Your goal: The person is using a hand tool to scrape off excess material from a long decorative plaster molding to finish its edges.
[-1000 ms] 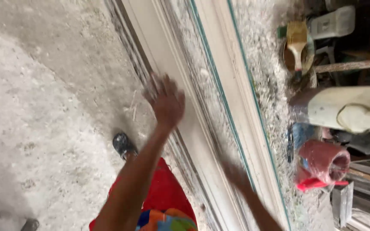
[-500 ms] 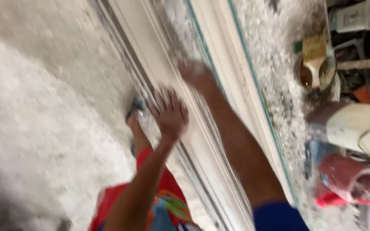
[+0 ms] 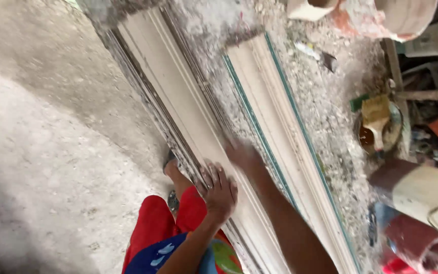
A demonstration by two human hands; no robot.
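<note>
Head view: open hands (image 3: 220, 190) on moulding (image 3: 188, 116)

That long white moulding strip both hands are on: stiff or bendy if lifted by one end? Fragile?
The moulding strip looks like a long, thin cast piece, so probably stiff yet brittle; lifted by one end it may well crack. Its surface looks dusty, so likely not slippery. The left hand and right hand both rest flat on it. Its flat profile should not roll.

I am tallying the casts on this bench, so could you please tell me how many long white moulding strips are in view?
2: one moulding strip under the left hand, the other right of the blurred right hand. More may lie out of frame.
</note>
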